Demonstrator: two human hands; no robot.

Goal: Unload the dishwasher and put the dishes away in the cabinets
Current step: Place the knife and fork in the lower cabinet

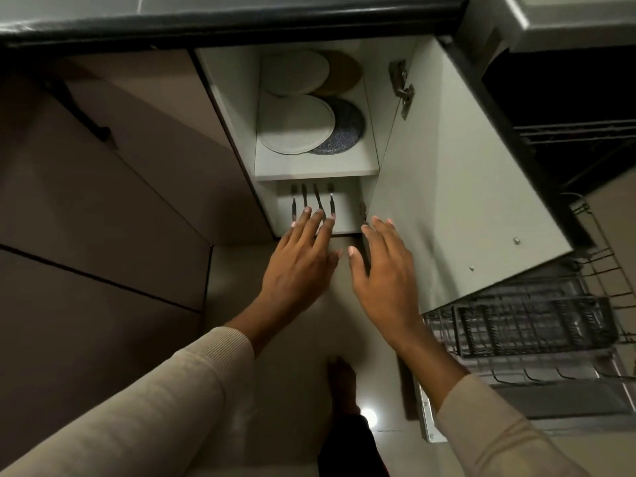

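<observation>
**At the open base cabinet: cutlery on the bottom board, both hands flat**

Below the dark countertop [206, 20], at 12 o'clock from the viewer, a white cabinet [229, 132] stood with its door [447, 201] swung open toward 3 o'clock. On the bottom board lay four pieces of cutlery [311, 201], side by side, handles pointing toward 6 o'clock (the type of each piece could not be made out). On the shelf above them lay plates in two overlapping pairs. In front, a white plate [296, 125] lay over a dark patterned plate [349, 129]. Behind, a second white plate [294, 72] lay over a brown plate [346, 72].

The left hand [296, 266] was extended palm down, fingers straight and spread. Its fingertips lay over the near ends of the cutlery handles. Contact with the handles could not be confirmed.

The right hand [382, 280] lay just beside it at 3 o'clock, palm down. Its fingers were straight and close together, the thumb spread toward the left hand. The fingertips were at the hinge edge of the door; whether they touched it could not be told.

At 4 o'clock, beyond the door, the dishwasher rack [516, 376] stood pulled out, with a dark basket [530, 328] sitting in it. A bare foot [342, 383] stood on the pale floor [292, 339] at 6 o'clock. Both forearms wore light ribbed sleeves [155, 407].
</observation>
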